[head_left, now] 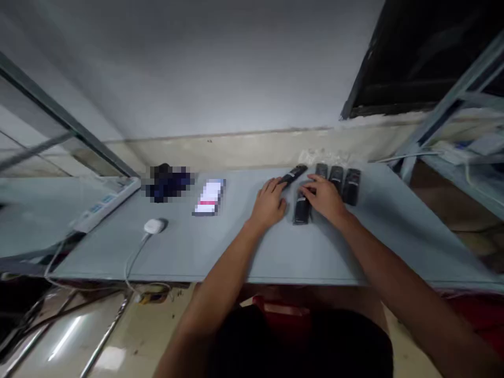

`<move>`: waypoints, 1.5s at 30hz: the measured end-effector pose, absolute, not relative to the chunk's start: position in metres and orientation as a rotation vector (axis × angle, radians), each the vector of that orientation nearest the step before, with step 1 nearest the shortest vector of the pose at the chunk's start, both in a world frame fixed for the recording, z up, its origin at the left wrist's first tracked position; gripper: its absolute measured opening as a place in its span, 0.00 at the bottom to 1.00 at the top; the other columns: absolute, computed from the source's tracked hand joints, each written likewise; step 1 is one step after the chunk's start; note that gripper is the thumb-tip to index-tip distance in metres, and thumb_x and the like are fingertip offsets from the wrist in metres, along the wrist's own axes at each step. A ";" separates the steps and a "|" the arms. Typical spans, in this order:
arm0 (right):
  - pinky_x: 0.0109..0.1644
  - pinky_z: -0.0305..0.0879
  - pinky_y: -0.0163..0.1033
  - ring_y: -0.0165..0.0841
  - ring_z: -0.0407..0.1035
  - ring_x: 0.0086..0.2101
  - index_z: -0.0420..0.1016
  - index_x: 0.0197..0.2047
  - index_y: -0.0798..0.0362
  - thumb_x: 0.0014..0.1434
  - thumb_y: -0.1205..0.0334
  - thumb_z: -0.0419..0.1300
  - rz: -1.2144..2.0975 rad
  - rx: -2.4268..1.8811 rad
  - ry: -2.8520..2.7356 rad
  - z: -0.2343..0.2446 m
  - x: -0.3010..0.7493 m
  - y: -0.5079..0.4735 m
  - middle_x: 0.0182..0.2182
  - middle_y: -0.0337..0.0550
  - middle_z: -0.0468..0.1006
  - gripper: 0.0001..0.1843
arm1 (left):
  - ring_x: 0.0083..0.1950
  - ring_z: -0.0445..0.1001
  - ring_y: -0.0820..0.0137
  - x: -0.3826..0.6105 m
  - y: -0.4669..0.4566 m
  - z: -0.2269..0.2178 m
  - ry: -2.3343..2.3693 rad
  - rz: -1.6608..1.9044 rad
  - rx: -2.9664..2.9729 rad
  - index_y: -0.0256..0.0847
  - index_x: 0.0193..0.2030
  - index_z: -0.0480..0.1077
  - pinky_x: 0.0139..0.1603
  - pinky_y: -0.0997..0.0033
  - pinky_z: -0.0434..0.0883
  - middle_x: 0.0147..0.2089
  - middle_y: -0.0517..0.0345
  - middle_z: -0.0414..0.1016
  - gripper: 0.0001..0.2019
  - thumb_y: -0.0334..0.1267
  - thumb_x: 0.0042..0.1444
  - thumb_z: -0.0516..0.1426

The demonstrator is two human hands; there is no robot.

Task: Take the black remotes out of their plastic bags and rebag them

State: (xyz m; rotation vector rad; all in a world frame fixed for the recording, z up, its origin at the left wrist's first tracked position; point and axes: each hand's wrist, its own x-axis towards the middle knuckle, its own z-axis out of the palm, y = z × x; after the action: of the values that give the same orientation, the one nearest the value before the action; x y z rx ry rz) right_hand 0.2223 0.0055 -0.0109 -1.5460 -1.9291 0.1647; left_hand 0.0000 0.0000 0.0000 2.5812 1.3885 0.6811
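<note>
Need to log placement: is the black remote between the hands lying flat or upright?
Lying flat: the black remote rests lengthwise on the table, right hand over its far end.

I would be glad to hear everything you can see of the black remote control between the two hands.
The remote control is a slim black bar, plastic by its look, lying flat on the grey table, its length pointing away from the person. The right hand covers its far end with its fingers; whether they grip it cannot be told. The left hand lies close beside it. Its buttons are too blurred to make out. Other black remotes lie just beyond it.
</note>
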 end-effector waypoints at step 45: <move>0.36 0.77 0.45 0.39 0.79 0.31 0.71 0.60 0.51 0.69 0.44 0.57 0.807 -1.432 -1.550 0.007 0.202 -0.010 0.38 0.49 0.83 0.24 | 0.51 0.78 0.68 -0.028 0.008 0.035 1.109 1.991 1.513 0.45 0.57 0.75 0.52 0.68 0.78 0.51 0.51 0.78 0.20 0.53 0.64 0.63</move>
State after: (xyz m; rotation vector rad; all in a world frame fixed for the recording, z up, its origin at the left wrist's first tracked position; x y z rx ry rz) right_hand 0.2023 -0.0103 0.0075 -1.4319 -1.5496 0.8073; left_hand -0.0279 0.0077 0.0348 1.5131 1.1092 1.9914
